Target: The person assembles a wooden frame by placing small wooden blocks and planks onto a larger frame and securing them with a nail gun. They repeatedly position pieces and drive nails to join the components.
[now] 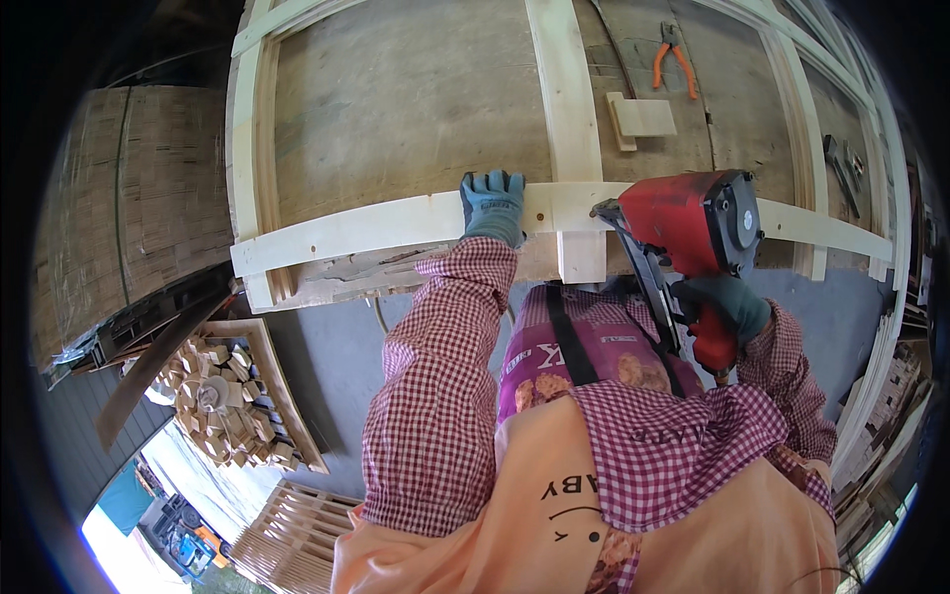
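Nearest the camera is your peach smock point(524, 495), low in view. From the left, your left hand point(492, 210) lies across the slat point(366, 228), fingers together and folded over its far edge, gripping it. The slat's long axis runs left to right in front of you, just inside the near edge of the tabletop point(406, 119). It meets the crosspiece point(569, 109), which points away from you, just right of that hand; your left hand is the nearer one to this crossing. The nose of the nailer point(673, 223) is over the slat at the crossing's right side; I can't tell whether it touches. Your right hand point(732, 302) is closed round the nailer's handle, nearer your body; its trigger finger is hidden. Beyond the nailer lie a block point(648, 117) and orange-handled pliers point(675, 64).

On the floor at left, a wood-rimmed bin point(295, 401) holds heaped offcuts point(259, 426), with something whitish on top.
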`<action>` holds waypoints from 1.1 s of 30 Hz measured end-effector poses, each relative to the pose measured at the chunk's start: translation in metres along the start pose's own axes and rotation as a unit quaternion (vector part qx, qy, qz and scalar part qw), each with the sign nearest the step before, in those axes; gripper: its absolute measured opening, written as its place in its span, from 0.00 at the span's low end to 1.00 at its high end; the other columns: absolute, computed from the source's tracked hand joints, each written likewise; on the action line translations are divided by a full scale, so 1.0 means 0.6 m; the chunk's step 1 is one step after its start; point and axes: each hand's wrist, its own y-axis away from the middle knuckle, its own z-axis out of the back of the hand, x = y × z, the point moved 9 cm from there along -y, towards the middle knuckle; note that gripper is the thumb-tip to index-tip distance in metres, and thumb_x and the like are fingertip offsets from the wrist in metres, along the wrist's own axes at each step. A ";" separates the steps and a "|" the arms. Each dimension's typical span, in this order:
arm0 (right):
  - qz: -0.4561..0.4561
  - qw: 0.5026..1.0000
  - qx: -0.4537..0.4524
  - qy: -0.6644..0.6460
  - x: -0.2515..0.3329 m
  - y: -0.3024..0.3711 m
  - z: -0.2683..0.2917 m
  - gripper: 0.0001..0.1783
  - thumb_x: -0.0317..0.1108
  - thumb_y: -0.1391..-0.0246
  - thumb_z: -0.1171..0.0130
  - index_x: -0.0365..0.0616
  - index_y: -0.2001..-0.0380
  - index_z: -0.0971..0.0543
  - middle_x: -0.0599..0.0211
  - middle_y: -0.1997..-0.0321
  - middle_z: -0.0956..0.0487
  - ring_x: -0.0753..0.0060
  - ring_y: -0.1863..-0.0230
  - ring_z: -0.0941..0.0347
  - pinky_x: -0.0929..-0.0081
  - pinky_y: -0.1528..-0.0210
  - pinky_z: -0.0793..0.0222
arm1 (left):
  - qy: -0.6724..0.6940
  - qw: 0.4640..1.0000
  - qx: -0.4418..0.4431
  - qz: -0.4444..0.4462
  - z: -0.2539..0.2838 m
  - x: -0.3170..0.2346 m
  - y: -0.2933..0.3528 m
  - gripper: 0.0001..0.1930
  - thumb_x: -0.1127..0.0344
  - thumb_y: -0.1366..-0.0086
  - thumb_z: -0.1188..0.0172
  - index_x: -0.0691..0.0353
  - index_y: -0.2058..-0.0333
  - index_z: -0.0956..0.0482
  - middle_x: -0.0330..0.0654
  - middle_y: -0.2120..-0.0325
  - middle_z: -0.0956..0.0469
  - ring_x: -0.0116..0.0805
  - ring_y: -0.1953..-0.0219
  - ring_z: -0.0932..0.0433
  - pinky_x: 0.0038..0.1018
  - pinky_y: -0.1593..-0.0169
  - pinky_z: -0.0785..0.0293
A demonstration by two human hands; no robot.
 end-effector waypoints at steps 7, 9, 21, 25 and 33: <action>0.070 0.989 -0.016 0.133 0.059 0.022 -0.016 0.12 0.37 0.43 0.53 0.39 0.72 0.27 0.72 0.79 0.30 0.78 0.77 0.35 0.77 0.71 0.36 | 0.002 1.000 -0.017 -0.001 -0.001 0.003 0.004 0.45 0.52 0.64 0.30 0.51 0.46 0.41 0.44 0.48 0.41 0.48 0.42 0.46 0.52 0.38 0.63; 0.072 0.983 -0.025 0.164 0.083 0.019 -0.020 0.11 0.35 0.44 0.52 0.39 0.71 0.26 0.71 0.79 0.30 0.79 0.77 0.34 0.77 0.71 0.36 | 0.000 0.998 -0.058 -0.010 0.008 0.002 0.007 0.41 0.53 0.65 0.30 0.50 0.49 0.38 0.43 0.52 0.38 0.45 0.44 0.42 0.53 0.38 0.61; 0.081 0.985 0.004 0.154 0.113 -0.002 0.018 0.17 0.28 0.53 0.43 0.40 0.57 0.28 0.68 0.71 0.25 0.79 0.74 0.29 0.79 0.74 0.32 | 0.017 0.999 0.000 -0.038 0.009 -0.001 0.001 0.47 0.46 0.65 0.31 0.53 0.45 0.42 0.45 0.44 0.44 0.46 0.41 0.47 0.51 0.38 0.64; 0.040 0.995 0.002 0.088 0.172 -0.009 0.042 0.21 0.26 0.57 0.42 0.38 0.56 0.28 0.68 0.74 0.25 0.80 0.79 0.30 0.80 0.79 0.34 | 0.146 0.985 -0.096 -0.002 0.038 0.034 0.026 0.31 0.40 0.52 0.41 0.55 0.54 0.29 0.45 0.52 0.31 0.45 0.48 0.36 0.45 0.41 0.53; 0.086 0.991 -0.107 0.006 0.409 -0.012 0.197 0.06 0.32 0.54 0.44 0.41 0.74 0.26 0.69 0.84 0.31 0.75 0.84 0.33 0.78 0.80 0.35 | 0.190 0.929 -0.192 0.254 0.058 0.048 -0.013 0.17 0.51 0.39 0.51 0.55 0.77 0.21 0.42 0.76 0.21 0.42 0.69 0.25 0.38 0.50 0.40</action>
